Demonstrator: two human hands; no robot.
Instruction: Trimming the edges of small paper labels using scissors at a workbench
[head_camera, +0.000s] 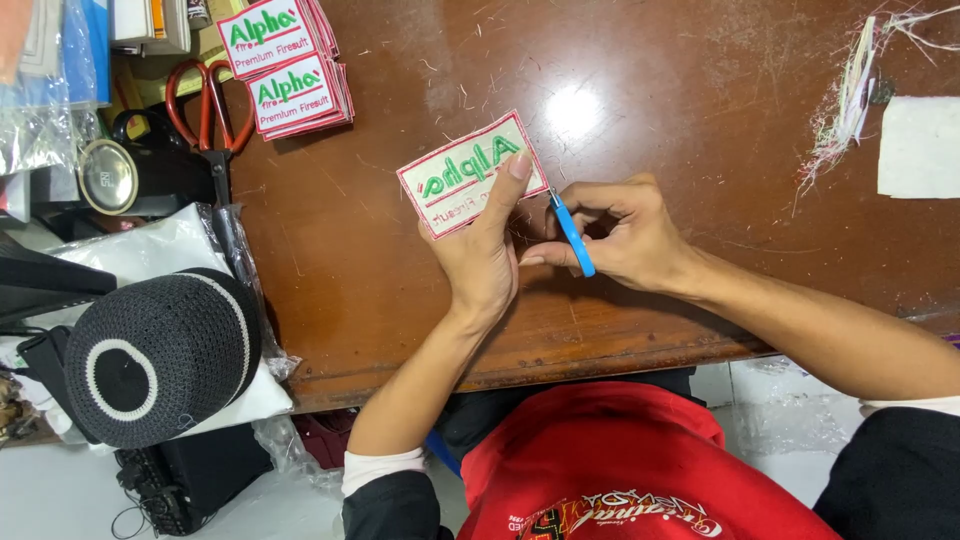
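trimming an embroidered patch at the worktop edge

nearest the camera is the person's red shirt (640, 470), pressed up to the front edge of the brown worktop (700, 150). at far left, a dark knitted cap (160, 355) with a pale ring sits on white wrapped cloth, and above it lie red-handled scissors (205, 105) beside a stack of finished patches (290, 70), white with red borders and green lettering.

moving right, the left hand (480, 260) holds one embroidered patch (465, 175) tilted up off the wood; its fingers are closed on the patch's lower right corner, with one fingertip stretched up across the face. just beside it, the right hand (620, 235) is curled closed around a small blue-handled snipper (572, 235), whose tip meets the patch's right edge. whether the blades are apart cannot be told.

the step in hand looks like trimming loose thread or spare backing along the border. the next move, as i judge it, calls for turning the patch a little in the left fingers so a fresh stretch of edge faces the blades, while keeping the cut just outside the red stitching.

at far right lie a tangle of loose thread scraps (850, 100) and a white piece of backing (920, 145).
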